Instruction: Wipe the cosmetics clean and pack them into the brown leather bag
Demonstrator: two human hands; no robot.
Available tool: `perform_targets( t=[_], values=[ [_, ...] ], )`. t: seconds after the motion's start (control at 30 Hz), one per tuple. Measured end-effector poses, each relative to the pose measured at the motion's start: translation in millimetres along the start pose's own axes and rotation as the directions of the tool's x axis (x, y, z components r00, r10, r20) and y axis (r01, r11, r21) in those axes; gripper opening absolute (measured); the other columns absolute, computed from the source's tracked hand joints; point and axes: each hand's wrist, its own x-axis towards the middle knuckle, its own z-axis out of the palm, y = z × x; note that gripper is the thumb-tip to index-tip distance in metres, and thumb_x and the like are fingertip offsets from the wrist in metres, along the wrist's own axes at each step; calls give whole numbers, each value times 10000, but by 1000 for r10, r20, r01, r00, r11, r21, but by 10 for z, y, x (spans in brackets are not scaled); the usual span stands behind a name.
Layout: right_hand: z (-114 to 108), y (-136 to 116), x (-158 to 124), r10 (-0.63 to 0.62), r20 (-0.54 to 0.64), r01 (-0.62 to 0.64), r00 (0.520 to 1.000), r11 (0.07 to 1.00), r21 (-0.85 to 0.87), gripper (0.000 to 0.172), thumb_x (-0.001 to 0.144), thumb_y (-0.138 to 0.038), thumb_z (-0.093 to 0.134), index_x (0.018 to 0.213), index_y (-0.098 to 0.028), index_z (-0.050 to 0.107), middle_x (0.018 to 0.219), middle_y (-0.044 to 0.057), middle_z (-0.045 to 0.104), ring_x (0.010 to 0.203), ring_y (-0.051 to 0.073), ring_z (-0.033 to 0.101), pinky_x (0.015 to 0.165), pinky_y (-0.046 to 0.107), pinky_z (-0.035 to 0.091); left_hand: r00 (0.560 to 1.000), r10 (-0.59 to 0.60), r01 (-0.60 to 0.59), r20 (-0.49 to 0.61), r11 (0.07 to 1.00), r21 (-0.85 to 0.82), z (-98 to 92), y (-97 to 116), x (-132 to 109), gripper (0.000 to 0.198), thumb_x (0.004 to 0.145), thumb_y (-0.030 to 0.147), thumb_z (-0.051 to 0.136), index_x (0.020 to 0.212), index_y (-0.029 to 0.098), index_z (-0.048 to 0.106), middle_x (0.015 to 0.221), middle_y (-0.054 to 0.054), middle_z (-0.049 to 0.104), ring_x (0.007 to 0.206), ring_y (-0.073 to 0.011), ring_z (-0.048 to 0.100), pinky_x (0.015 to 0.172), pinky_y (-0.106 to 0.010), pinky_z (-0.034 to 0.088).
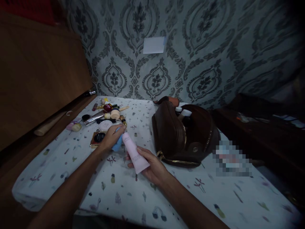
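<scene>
A pale pink squeeze tube [133, 152] lies slanted in my right hand [154, 166], whose fingers close around its lower half from beneath and the side. My left hand [113, 136] pinches a blue cloth [117, 146] at the tube's narrow upper end; the fingertips hide exactly where cloth and tube meet. Just beyond the left hand are a square compact with a round black centre [99, 137], a round pale case [105, 125] and a small gold-and-dark bottle [123, 120]. To the right of the tube stands a brown bag [166, 133], unzipped, with containers inside.
Several cosmetics, including a silver tube [94, 118] and a round beige-lidded jar [115, 114], cluster at the back left. The table's patterned white cover [116, 198] runs under everything. A wooden cabinet [43, 63] borders the left; patterned wallpaper [133, 73] rises behind.
</scene>
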Motion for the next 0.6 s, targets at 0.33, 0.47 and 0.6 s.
perform_targets(
  t=[0.33, 0.47, 0.6],
  values=[
    [-31, 48, 23, -27, -156, -2, 987, 983, -184, 566, 633, -468, 867, 1045, -193, 592, 714, -10, 663, 572, 159, 661, 475, 226, 482, 1000, -15, 14, 27, 999, 37, 56, -56, -20, 436, 886, 566, 445, 643, 205, 441, 609, 33, 424, 618, -149, 423, 590, -270, 341],
    [-3, 31, 19, -47, -142, 18, 989, 979, -203, 549, 620, -512, 863, 972, -196, 586, 668, -20, 662, 570, 162, 676, 496, 218, 465, 999, -24, 25, 29, 1000, -8, 49, -53, -24, 438, 883, 562, 469, 633, 205, 424, 612, 36, 429, 621, -143, 429, 589, -263, 354],
    [-6, 33, 13, -36, -101, 17, 994, 983, -183, 487, 665, -510, 839, 937, -177, 611, 652, -4, 675, 571, 158, 671, 563, 239, 486, 998, -22, 24, 61, 999, -26, 37, -30, -27, 435, 876, 580, 467, 745, 183, 586, 683, 1, 542, 695, -176, 509, 633, -270, 412]
  ],
)
